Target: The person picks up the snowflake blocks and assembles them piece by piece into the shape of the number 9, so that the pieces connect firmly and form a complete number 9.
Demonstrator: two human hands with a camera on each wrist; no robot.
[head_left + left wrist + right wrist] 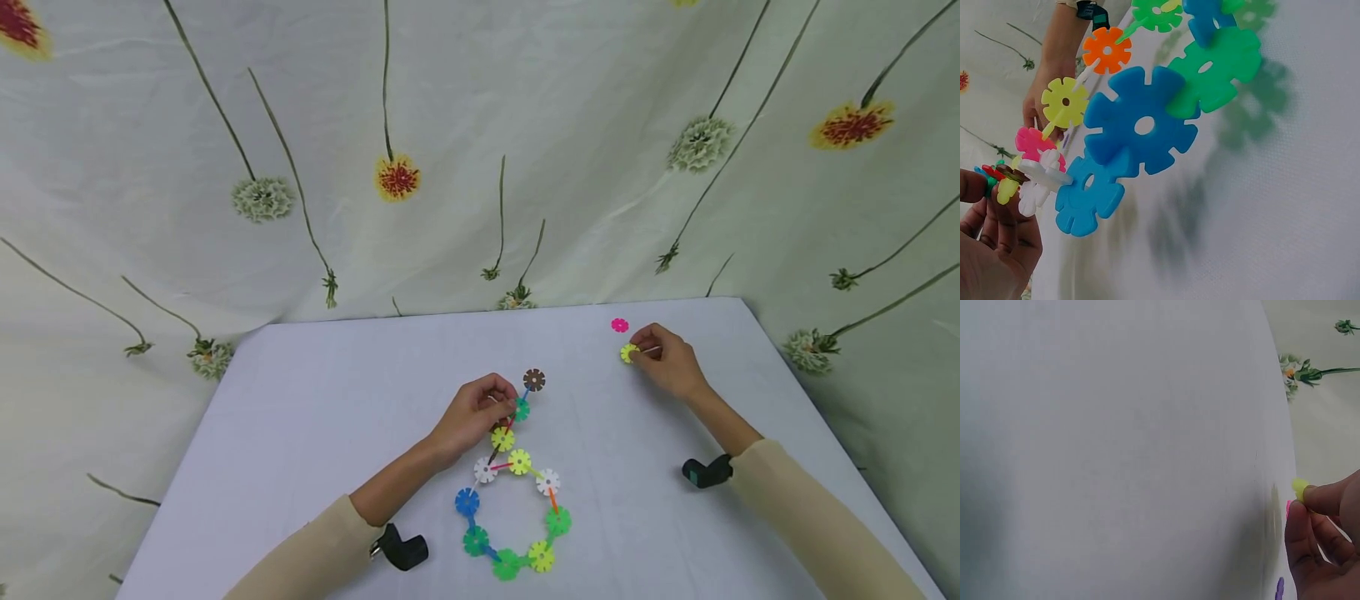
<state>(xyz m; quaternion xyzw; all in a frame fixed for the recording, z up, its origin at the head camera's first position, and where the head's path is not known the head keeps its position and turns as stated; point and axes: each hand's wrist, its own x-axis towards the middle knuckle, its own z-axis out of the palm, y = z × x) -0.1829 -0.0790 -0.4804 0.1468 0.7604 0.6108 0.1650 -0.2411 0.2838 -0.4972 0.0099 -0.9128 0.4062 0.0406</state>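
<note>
A pink disc (619, 325) and yellow disc (628, 353) lie on the white table (337, 400); the backdrop (300, 125) is flower-printed.

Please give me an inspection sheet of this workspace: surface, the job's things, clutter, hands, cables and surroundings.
Surface: white table, flat, no stains seen.
Job's things: snowflake-disc chain, a ring of coloured discs joined by sticks, with a stem running up to a brown disc; a yellow disc apart, near the far right corner.
Clutter: one loose pink disc beyond the yellow one.
Hands: left hand grips the stem near the teal disc; right hand pinches the yellow disc.
Cables: nothing seen; only a black wrist camera on each forearm.
Surroundings: flower-printed cloth hangs behind and around the table.
</note>
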